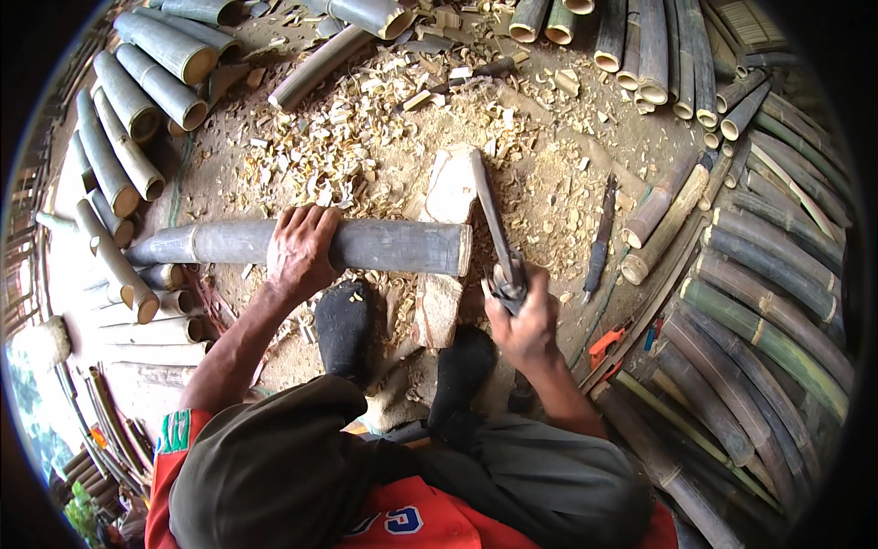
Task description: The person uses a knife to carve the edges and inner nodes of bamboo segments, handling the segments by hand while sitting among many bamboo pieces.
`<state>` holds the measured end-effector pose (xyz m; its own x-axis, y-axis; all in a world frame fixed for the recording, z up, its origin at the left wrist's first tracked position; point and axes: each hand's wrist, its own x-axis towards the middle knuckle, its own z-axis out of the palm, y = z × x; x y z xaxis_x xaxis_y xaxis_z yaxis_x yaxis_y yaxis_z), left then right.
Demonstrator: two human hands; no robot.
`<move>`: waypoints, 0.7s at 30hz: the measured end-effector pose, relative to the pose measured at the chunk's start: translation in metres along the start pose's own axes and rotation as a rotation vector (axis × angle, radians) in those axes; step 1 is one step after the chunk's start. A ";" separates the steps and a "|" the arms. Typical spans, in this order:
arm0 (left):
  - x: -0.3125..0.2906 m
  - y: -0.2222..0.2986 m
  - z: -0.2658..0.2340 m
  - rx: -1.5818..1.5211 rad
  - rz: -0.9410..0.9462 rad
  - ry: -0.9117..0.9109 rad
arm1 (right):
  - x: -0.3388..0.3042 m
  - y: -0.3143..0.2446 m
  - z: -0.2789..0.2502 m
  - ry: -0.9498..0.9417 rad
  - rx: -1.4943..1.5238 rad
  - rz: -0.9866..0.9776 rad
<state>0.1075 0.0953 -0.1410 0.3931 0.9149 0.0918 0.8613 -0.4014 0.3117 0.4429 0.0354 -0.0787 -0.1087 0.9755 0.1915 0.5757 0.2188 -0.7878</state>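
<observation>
My left hand (305,245) is wrapped over the top of a thick grey-green bamboo pole (402,245) that lies crosswise before me. Close to its right, cut end, the pole rests across a pale wooden block (452,188) on the ground. Just right of that end, my right hand (529,320) is closed round the dark handle of a knife (494,215). The long, narrow blade points away from me, beside the block's right edge and apart from the pole's end. Part of the handle is hidden in my fingers.
Wood shavings (393,137) cover the ground beyond the pole. A second dark-handled knife (599,242) and an orange-handled tool (605,344) lie to the right. Cut bamboo sections (151,82) are stacked left, and more bamboo (768,339) right. My dark-covered feet (346,329) flank the block.
</observation>
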 end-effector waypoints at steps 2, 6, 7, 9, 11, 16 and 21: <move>-0.004 0.004 0.003 0.006 0.000 0.002 | -0.004 0.033 0.013 -0.337 -0.241 0.374; -0.006 0.001 0.002 0.025 -0.016 0.008 | 0.002 0.021 0.002 -0.346 -0.238 0.284; -0.009 0.003 0.001 0.020 -0.014 0.038 | 0.009 -0.001 -0.006 -0.292 -0.170 0.243; -0.010 0.005 0.001 0.056 -0.027 0.051 | 0.012 -0.023 -0.013 -0.198 -0.098 0.145; -0.017 0.001 0.010 0.085 -0.037 0.085 | 0.012 -0.020 -0.005 -0.047 -0.014 -0.019; -0.018 0.009 0.011 0.058 -0.072 0.013 | 0.005 0.025 0.014 -0.403 -0.338 0.331; 0.017 -0.010 -0.031 -0.026 -0.108 -0.370 | 0.019 -0.031 -0.014 -0.146 -0.057 0.129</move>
<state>0.0950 0.1162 -0.1133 0.3943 0.8723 -0.2893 0.8974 -0.2978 0.3254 0.4339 0.0472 -0.0423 -0.1453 0.9894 0.0009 0.6373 0.0943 -0.7648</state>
